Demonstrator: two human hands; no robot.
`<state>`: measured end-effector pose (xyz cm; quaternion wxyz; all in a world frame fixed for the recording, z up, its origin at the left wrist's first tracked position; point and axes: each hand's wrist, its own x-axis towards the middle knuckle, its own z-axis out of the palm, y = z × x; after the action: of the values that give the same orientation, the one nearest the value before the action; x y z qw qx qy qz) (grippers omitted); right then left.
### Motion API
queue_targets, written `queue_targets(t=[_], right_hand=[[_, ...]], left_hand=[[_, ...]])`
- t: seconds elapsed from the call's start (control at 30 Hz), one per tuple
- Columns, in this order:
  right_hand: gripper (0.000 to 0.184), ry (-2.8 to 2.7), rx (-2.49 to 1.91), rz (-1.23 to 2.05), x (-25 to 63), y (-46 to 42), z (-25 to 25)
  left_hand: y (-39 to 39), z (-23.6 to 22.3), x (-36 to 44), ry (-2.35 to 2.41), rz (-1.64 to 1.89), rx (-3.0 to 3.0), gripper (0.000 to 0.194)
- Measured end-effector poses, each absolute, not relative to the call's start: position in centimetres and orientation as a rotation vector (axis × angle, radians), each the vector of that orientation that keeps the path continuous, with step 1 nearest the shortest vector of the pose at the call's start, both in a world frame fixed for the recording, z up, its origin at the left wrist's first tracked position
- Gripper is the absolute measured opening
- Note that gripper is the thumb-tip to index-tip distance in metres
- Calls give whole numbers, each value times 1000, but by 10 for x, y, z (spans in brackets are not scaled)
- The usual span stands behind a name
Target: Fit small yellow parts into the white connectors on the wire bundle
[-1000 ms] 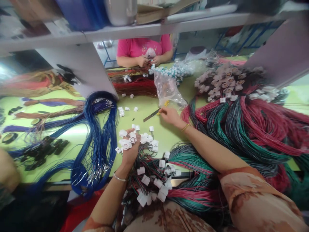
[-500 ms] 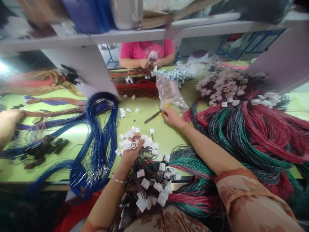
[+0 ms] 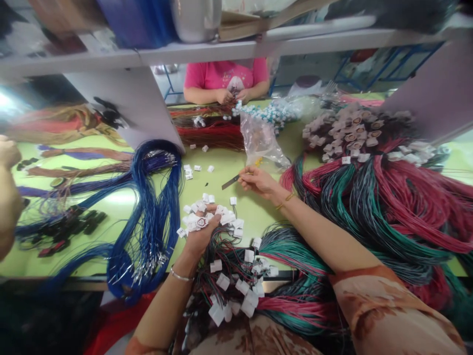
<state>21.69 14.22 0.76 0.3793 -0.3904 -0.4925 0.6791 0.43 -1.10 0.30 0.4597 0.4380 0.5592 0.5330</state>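
Observation:
My left hand is closed around a bunch of thin cords with white tags, held just above the green table. More tagged cords trail from it toward my lap. My right hand is pinched shut on something small I cannot make out, beside a dark flat metal strip. A clear plastic bag with small yellow pieces lies just beyond that hand.
Blue cords loop at the left; red and green cords heap at the right. Loose white tags dot the table. A person in pink works opposite. Another person's arm is at the left edge. A shelf hangs overhead.
My right hand has drawn back a little from the plastic bag and lifted, pinched shut. My left hand stays put. The other person's arm at the left edge has shifted.

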Motion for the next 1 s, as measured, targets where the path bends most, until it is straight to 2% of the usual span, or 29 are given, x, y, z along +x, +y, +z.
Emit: queue_targets(t=[0.13,0.43,0.67,1.0], right_hand=[[31,-1114,-840,2013,196,119,22],[34,-1105,-635,2198,182,88,36],[36,-1236,-579,2085,176,75,44],[28,-1409,-679,1845,175,67,55]], left_hand=[[-12,3,4,1368,1305,1097,33],[-13,11,6,1293,1335,1029,32],[-12,20,15,1048,1388,812,39],[-13,15,13,1054,1364,851,35]])
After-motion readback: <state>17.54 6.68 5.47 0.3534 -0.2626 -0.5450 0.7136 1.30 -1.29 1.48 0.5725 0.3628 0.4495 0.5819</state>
